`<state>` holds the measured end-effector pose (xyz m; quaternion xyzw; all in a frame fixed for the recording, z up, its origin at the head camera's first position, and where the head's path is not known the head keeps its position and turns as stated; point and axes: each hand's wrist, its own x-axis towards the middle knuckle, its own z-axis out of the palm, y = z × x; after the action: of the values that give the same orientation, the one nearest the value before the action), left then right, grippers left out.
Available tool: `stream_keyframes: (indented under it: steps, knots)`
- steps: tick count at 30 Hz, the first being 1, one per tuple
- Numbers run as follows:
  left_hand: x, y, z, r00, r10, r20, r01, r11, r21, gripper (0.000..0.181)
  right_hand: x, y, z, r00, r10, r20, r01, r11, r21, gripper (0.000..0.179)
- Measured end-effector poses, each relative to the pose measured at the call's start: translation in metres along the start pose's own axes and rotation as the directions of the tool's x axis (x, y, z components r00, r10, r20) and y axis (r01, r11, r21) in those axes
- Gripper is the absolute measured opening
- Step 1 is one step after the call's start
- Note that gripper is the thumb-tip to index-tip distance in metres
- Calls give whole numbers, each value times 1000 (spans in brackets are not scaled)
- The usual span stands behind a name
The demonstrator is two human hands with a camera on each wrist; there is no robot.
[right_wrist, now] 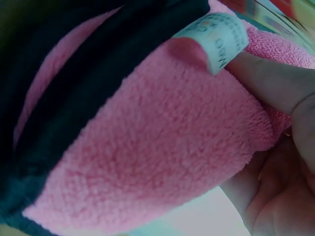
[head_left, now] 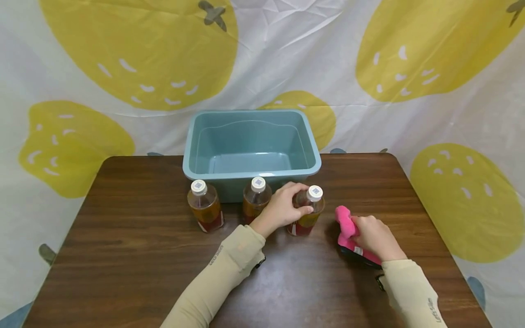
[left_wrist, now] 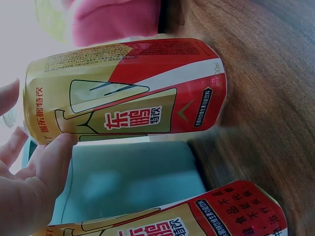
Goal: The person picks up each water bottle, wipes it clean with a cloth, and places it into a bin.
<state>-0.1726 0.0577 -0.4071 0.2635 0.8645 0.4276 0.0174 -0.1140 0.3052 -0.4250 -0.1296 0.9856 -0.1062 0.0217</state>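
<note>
While both hands have hold of something, I judge the work to be early: the grips are made, and carrying either held thing elsewhere is a step not yet done. I read the head view as a clock face.

At eight, on the dark brown wood-grain table [head_left: 123, 228], I see a clear plastic bottle with a white cap and gold-and-red label [head_left: 206, 209], upright and untouched. At the centre, behind the row, sits a pale teal rectangular plastic bin [head_left: 225, 176], open side up. At six stands a matching white-capped middle bottle [head_left: 254, 200], upright, partly hidden by the left hand [head_left: 283, 207].

That hand reaches past it, thumb and fingers bent round the shoulder of a third clear white-capped bottle [head_left: 306, 222] between four and five. Its long axis is vertical, cap up, and its base looks to be on the wood. My left wrist view shows it sideways: cap end towards nine, base towards three, big red characters facing the camera.

At four, farther out, the right hand [head_left: 375, 237] pinches a bright pink plush-fabric article with black trim [right_wrist: 162, 128]. Its long axis slants from eleven, the lumpy end, to five; I cannot tell whether it rests on the wood.
</note>
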Motion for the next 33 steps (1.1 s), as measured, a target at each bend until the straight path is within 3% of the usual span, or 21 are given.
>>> stream_keyframes:
  steps: [6,13,17,24,33]
  knots:
    - [-1,0,0,1000,-2,11,2,1000,-8,45,2,-2,22,997,23,78,-24,1000,11,16]
    - [-1,1,-2,1000,-11,8,11,1000,-24,45,1,-3,32,997,32,65,-32,999,2,30]
    - [-1,0,-1,1000,-14,15,14,1000,-13,45,1,-2,34,992,89,86,-91,996,10,40]
    - [-1,0,-1,1000,-16,18,16,1000,-12,45,6,-1,32,959,217,182,-225,974,22,64]
    - [-1,0,-1,1000,-14,22,14,1000,-23,45,15,6,29,917,284,281,-303,953,26,90]
